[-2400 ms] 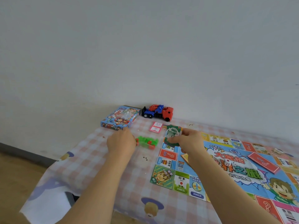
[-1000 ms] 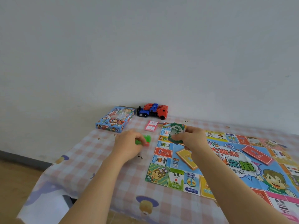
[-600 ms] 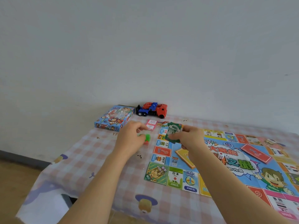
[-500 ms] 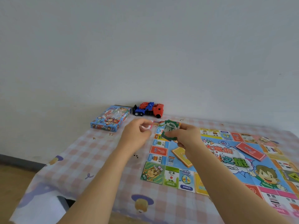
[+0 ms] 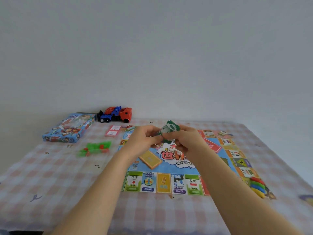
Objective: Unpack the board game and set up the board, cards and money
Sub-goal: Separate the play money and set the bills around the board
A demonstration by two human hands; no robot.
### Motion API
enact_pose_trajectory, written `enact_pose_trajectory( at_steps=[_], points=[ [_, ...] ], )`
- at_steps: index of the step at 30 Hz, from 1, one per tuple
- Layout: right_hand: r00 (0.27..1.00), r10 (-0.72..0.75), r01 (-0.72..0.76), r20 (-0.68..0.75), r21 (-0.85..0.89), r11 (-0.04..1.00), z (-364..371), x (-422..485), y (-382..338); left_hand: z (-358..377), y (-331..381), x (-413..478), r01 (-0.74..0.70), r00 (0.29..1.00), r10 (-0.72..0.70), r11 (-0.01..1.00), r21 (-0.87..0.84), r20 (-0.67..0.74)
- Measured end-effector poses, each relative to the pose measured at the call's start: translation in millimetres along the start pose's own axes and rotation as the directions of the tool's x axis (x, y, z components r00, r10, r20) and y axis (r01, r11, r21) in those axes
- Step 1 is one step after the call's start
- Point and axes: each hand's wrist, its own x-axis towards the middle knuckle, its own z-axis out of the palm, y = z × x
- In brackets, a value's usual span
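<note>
The colourful game board [image 5: 162,184] lies flat on the checked tablecloth. Above its middle, my left hand [image 5: 144,140] and my right hand [image 5: 188,141] meet and both pinch a small bundle of green play money [image 5: 169,129] marked 1000. An orange card stack [image 5: 150,159] and a red card stack [image 5: 211,145] lie on the board. A die [image 5: 179,153] shows just under my right hand. Green and red plastic houses [image 5: 95,148] sit in a heap left of the board. A pink card [image 5: 113,130] lies beyond them.
The blue game box [image 5: 67,128] lies at the back left by the wall, with a red and blue toy truck [image 5: 115,114] beside it. Coloured pawns [image 5: 257,185] rest on the board's right corner. The table's left edge [image 5: 10,173] drops off to the floor.
My left hand let go of the green and red houses, which now lie on the cloth, and moved right to join my right hand on the money. The camera turned right.
</note>
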Motion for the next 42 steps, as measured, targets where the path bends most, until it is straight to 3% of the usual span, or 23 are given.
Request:
enact_pose_trajectory(
  at_steps=[4, 6, 14, 19, 24, 33, 37, 42],
  points=[
    [0.993, -0.101, 0.088, -0.065, -0.187, 0.978, -36.7, -8.1, 4.9, 27.1, 3.6, 2.9, -0.104, 0.994, 0.081, 0.905, 0.413, 0.072],
    [0.985, -0.148, 0.116, -0.092, -0.285, 0.951, -50.1, -13.0, 10.5, 41.1, 5.3, 0.2, -0.118, 0.991, 0.072, 0.86, 0.497, 0.111],
    [0.966, -0.175, 0.064, -0.189, -0.482, 0.874, -64.6, -16.0, 49.2, 73.4, 2.5, -11.6, -0.145, 0.987, 0.069, 0.783, 0.605, 0.147],
    [0.959, -0.196, 0.065, -0.202, -0.518, 0.853, -63.9, -18.8, 50.4, 75.8, -3.9, -12.8, -0.079, 0.996, 0.044, 0.827, 0.557, 0.076],
    [0.953, -0.235, 0.081, -0.191, -0.588, 0.805, -62.0, -18.2, 51.9, 77.2, -5.2, -12.9, -0.098, 0.995, 0.059, 0.776, 0.624, 0.082],
    [0.942, -0.258, 0.076, -0.214, -0.612, 0.787, -60.5, -16.0, 54.0, 77.7, -3.7, -11.7, -0.06, 0.995, 0.092, 0.877, 0.477, -0.044],
    [0.947, -0.25, 0.076, -0.205, -0.61, 0.789, -60.3, -17.1, 53.8, 77.3, -4.4, -8.1, 0.085, 0.995, -0.067, 0.963, 0.255, -0.079],
    [0.947, -0.252, 0.093, -0.199, -0.581, 0.809, -61.4, -16.7, 54.9, 76.8, 1.4, -6.9, 0.273, 0.961, -0.272, 0.962, 0.022, -0.047]
  ],
)
